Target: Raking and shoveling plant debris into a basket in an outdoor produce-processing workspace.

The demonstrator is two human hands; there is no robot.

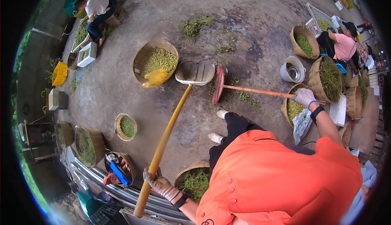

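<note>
My left hand (161, 184), in a pale work glove, is closed around the thick wooden handle of a shovel (195, 73). Its wide, whitish, worn blade rests on the floor ahead of me. In my gloved right hand (304, 97) is the orange stick of a broom (219, 85). The broom's red head stands on the floor just right of the blade, with a small gap between them. Bits of green plant litter (243, 96) lie by the broom head. Left of the blade, a wicker basket (138, 60) holds pale green pods or berries and a yellow scoop-like piece (157, 77).
A heap of green stems (196, 26) lies farther ahead. Baskets of greens, a white bucket (292, 69) and a seated person in pink (345, 46) are at right. Another person (97, 5) sits far left near a yellow crate (60, 73). A small basket (126, 127) stands nearer left.
</note>
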